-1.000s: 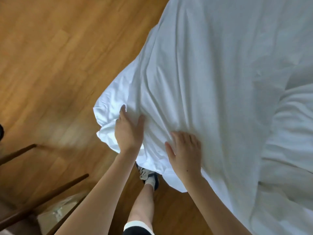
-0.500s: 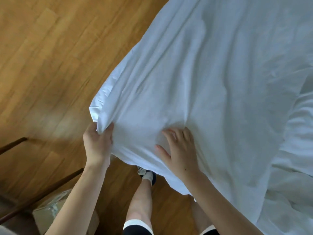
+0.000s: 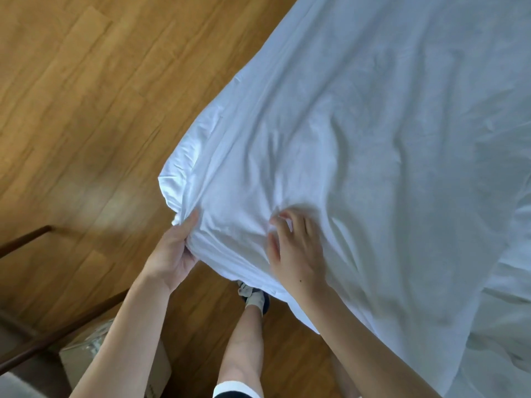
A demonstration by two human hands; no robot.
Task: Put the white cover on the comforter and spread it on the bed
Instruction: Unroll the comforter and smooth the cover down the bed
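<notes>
The white cover [image 3: 359, 124] with the comforter inside fills the right side of the view, and its near corner hangs out over the wooden floor. My left hand [image 3: 172, 251] grips that corner from below, thumb on top of the bunched cloth. A little to the right, my right hand [image 3: 296, 248] lies on top of the cover with its fingers curled into the fabric, pinching a fold. More white bedding [image 3: 505, 326] shows at the lower right; the bed itself is hidden beneath it.
Wooden floor [image 3: 86, 110] spreads across the left half. Dark wooden chair legs [image 3: 26, 242] and a cardboard box [image 3: 86, 360] sit at the lower left. My leg and sock-clad foot [image 3: 254, 300] stand just below the cover's corner.
My left hand has slid from the top of the cover to its corner and gripped it from below. My right hand's flat fingers have curled into the fabric. The corner looks more bunched.
</notes>
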